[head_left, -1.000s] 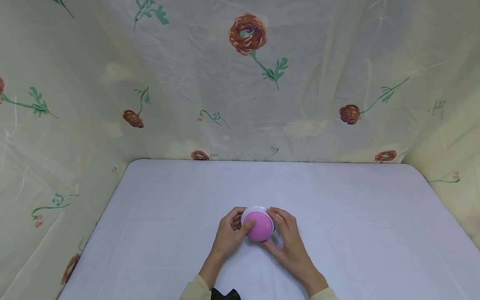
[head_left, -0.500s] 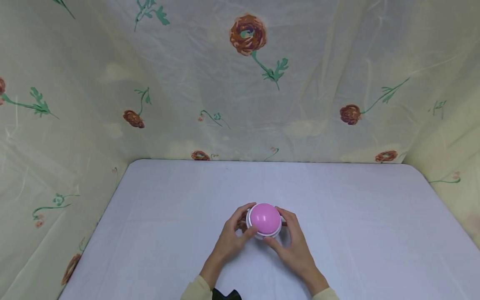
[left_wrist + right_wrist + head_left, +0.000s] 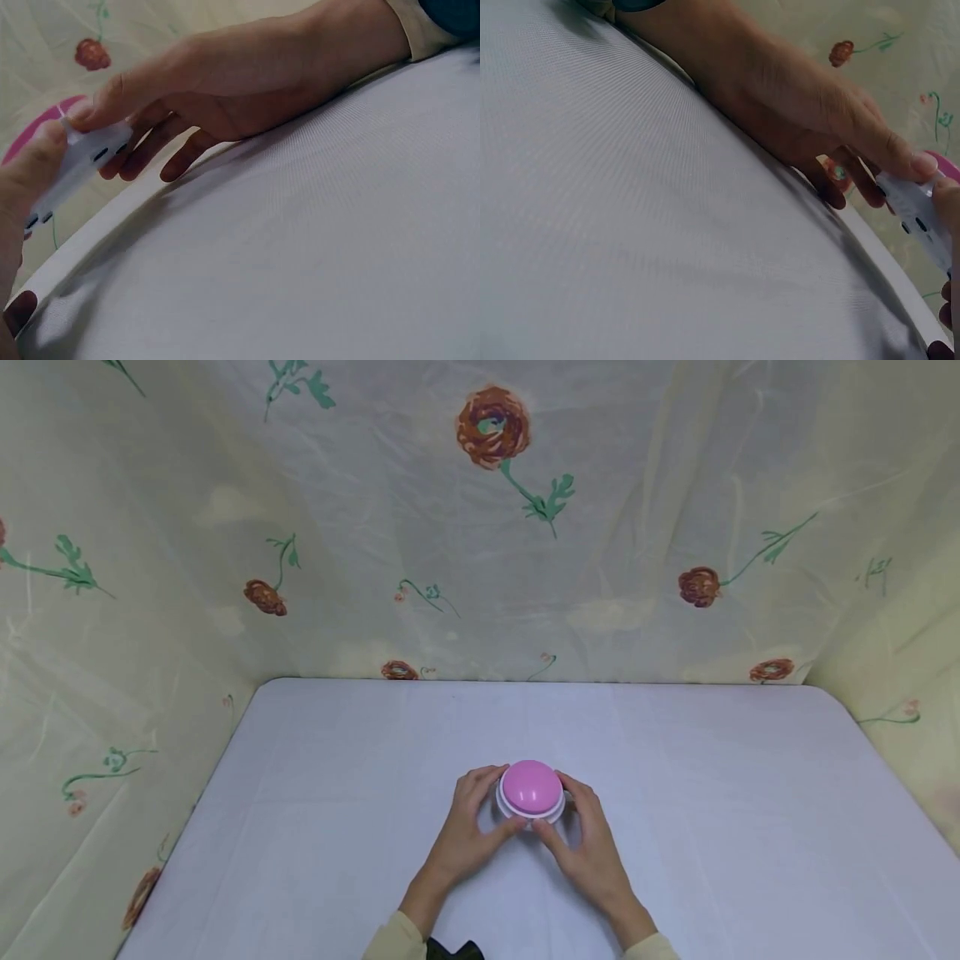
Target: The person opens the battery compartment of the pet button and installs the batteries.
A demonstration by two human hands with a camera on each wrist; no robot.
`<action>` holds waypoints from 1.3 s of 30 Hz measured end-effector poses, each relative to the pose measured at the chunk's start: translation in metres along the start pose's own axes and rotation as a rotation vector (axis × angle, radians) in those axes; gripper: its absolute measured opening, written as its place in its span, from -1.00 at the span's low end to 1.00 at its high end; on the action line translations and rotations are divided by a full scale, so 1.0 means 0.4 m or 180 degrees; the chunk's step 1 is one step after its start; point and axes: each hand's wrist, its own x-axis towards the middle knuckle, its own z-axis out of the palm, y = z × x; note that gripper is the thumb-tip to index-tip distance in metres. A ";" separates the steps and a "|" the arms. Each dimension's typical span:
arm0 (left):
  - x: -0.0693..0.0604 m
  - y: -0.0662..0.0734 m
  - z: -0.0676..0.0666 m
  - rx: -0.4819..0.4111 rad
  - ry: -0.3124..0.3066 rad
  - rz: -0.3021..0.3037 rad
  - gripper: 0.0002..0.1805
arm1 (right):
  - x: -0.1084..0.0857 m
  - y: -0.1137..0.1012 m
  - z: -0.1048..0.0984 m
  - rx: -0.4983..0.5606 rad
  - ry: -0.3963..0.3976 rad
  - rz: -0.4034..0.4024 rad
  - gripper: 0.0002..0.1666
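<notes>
A round push button, with a glossy pink dome point(image 3: 531, 787) on a white base point(image 3: 531, 818), is held between both hands in the head view. My left hand point(image 3: 467, 842) grips its left side, thumb at the near rim. From the right, my right hand point(image 3: 588, 847) grips it with the thumb close to the other one. In the left wrist view the white base point(image 3: 75, 169) shows dark oval marks and is raised off the table. The right wrist view has the base point(image 3: 915, 206) at its right edge, partly hidden by fingers.
A white-covered table point(image 3: 337, 760) spreads around the hands. Behind it and on both sides hangs a pale curtain point(image 3: 600, 593) printed with flowers. A dark bow-shaped item point(image 3: 454, 950) shows at the bottom edge between the sleeves.
The button has turned so its pink dome faces more upward, and it has shifted slightly right and away. Both hands have adjusted their grip; the left thumb has moved from the dome to the near rim.
</notes>
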 end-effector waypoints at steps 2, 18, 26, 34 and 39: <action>0.001 -0.004 0.002 0.0094 0.0002 0.0003 -0.22 | 0.001 0.002 0.002 -0.0102 -0.0002 -0.0034 -0.15; -0.006 0.007 0.004 0.1086 -0.0206 0.0010 -0.24 | -0.002 0.004 0.021 -0.0780 -0.0020 -0.0399 -0.16; -0.011 0.013 0.000 0.1179 -0.0190 -0.0045 -0.23 | -0.002 0.000 0.025 -0.0918 -0.0110 -0.0319 -0.16; -0.011 0.009 0.004 0.1116 -0.0130 -0.0101 -0.10 | -0.003 0.001 0.023 -0.0837 -0.0156 -0.0188 -0.12; -0.005 0.008 0.010 0.1020 -0.0074 -0.0131 0.04 | -0.002 0.006 0.005 -0.0667 -0.0256 -0.0067 -0.06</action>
